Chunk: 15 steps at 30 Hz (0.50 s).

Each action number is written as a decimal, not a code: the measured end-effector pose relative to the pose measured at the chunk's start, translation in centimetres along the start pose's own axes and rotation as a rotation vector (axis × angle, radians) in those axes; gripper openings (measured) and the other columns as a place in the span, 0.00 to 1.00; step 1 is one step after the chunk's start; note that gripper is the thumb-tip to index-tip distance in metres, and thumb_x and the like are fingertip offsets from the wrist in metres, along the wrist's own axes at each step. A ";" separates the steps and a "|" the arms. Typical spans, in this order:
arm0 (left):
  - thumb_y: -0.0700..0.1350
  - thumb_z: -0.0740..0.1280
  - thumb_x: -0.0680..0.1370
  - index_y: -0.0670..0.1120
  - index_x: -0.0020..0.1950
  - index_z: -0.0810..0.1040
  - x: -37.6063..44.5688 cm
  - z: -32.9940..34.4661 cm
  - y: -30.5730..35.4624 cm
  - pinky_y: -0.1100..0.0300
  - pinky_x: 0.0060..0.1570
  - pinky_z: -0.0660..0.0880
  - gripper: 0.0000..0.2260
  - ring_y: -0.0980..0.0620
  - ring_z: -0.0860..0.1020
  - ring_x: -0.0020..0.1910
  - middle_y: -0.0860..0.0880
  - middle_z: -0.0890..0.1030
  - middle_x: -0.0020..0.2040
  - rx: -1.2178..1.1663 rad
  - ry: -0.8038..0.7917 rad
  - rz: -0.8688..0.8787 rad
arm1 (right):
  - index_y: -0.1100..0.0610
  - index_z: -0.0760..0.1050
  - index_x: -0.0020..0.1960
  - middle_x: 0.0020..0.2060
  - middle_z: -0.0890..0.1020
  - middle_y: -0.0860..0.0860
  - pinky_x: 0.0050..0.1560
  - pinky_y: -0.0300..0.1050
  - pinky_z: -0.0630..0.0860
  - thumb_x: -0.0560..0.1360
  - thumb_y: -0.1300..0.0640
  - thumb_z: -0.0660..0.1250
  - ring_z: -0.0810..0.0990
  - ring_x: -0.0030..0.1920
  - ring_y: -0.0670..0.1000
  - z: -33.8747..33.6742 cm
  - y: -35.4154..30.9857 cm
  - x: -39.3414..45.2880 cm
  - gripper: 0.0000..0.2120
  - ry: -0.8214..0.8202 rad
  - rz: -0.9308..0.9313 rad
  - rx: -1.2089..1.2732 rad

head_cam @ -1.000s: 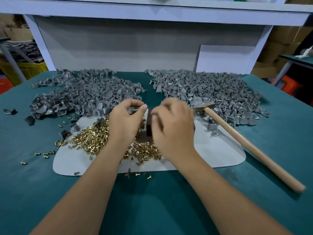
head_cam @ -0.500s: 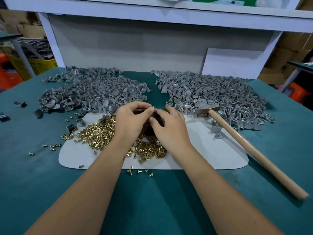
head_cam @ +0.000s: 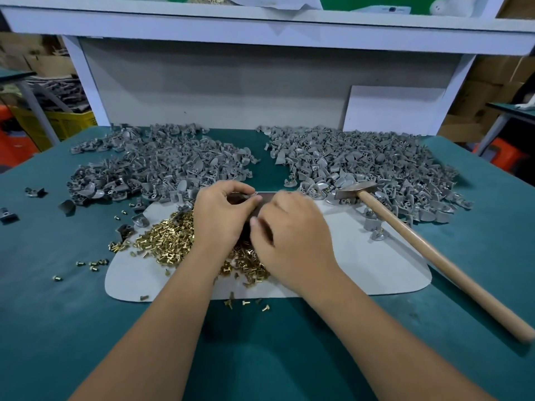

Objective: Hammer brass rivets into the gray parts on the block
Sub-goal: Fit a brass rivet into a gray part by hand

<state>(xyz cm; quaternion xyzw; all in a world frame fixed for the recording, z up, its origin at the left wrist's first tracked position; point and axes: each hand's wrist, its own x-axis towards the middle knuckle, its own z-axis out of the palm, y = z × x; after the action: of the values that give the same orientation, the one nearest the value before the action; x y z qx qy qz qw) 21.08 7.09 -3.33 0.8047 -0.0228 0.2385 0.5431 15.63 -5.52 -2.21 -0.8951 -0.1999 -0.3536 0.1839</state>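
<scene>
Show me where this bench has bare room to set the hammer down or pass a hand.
Bare: the white mat between the right hand and the hammer; the green table near the edge; a strip between the left pile of gray parts and the right pile of gray parts. Crowded: the brass rivets beside the left hand.

Single head-worn wide-angle view. Camera looked forward and down over both forearms onto the table (head_cam: 86,328), close to the work. Left hand (head_cam: 220,218) and right hand (head_cam: 292,241) sat near frame centre. Top of frame reached the shelf (head_cam: 260,27) and back panel (head_cam: 231,91). Edges bowed outward. No second view was present.
</scene>
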 end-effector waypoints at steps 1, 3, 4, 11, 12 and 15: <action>0.43 0.78 0.70 0.58 0.37 0.81 0.1 -0.2 -0.1 0.75 0.41 0.71 0.10 0.67 0.78 0.39 0.59 0.82 0.38 -0.013 -0.028 0.000 | 0.58 0.77 0.38 0.36 0.76 0.52 0.42 0.50 0.70 0.71 0.50 0.64 0.73 0.41 0.55 -0.1 -0.5 -0.3 0.11 -0.089 -0.026 -0.001; 0.42 0.76 0.72 0.57 0.37 0.82 0.3 -0.4 -0.2 0.76 0.42 0.70 0.10 0.68 0.78 0.40 0.61 0.82 0.38 -0.040 -0.076 0.004 | 0.55 0.77 0.41 0.38 0.76 0.51 0.46 0.49 0.69 0.70 0.44 0.62 0.73 0.44 0.54 -0.1 -1.3 -0.9 0.15 -0.328 -0.029 -0.068; 0.42 0.74 0.74 0.57 0.39 0.83 0.4 -0.6 -0.3 0.76 0.44 0.70 0.09 0.68 0.78 0.42 0.62 0.82 0.39 -0.045 -0.095 0.007 | 0.55 0.76 0.43 0.40 0.76 0.50 0.48 0.48 0.68 0.70 0.43 0.61 0.71 0.46 0.54 0.2 -1.4 -1.2 0.15 -0.412 -0.037 -0.086; 0.34 0.70 0.74 0.54 0.41 0.83 0.7 -1.0 -1.1 0.77 0.46 0.69 0.14 0.69 0.77 0.45 0.59 0.82 0.44 -0.079 -0.145 0.027 | 0.56 0.78 0.48 0.43 0.77 0.51 0.52 0.49 0.68 0.75 0.54 0.64 0.71 0.49 0.54 0.9 -1.2 -0.8 0.07 -0.442 -0.069 0.067; 0.34 0.70 0.74 0.56 0.40 0.83 0.7 -1.0 -1.1 0.77 0.45 0.69 0.15 0.69 0.78 0.44 0.60 0.82 0.42 -0.085 -0.137 0.024 | 0.56 0.79 0.47 0.43 0.78 0.52 0.51 0.50 0.68 0.75 0.55 0.64 0.71 0.49 0.54 0.9 -1.1 -0.8 0.06 -0.436 -0.069 0.081; 0.36 0.72 0.73 0.57 0.41 0.81 0.8 -0.9 -1.1 0.73 0.46 0.71 0.13 0.69 0.77 0.43 0.60 0.82 0.40 -0.087 -0.105 0.020 | 0.57 0.79 0.46 0.42 0.78 0.53 0.51 0.51 0.69 0.76 0.57 0.64 0.71 0.48 0.55 0.9 -0.9 -0.8 0.06 -0.427 -0.078 0.112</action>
<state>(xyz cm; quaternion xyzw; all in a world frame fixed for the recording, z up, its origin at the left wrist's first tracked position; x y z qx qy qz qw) 21.76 8.50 -3.68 0.7915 -0.0698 0.2002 0.5733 15.17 -4.56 -3.23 -0.9296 -0.2882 -0.1511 0.1729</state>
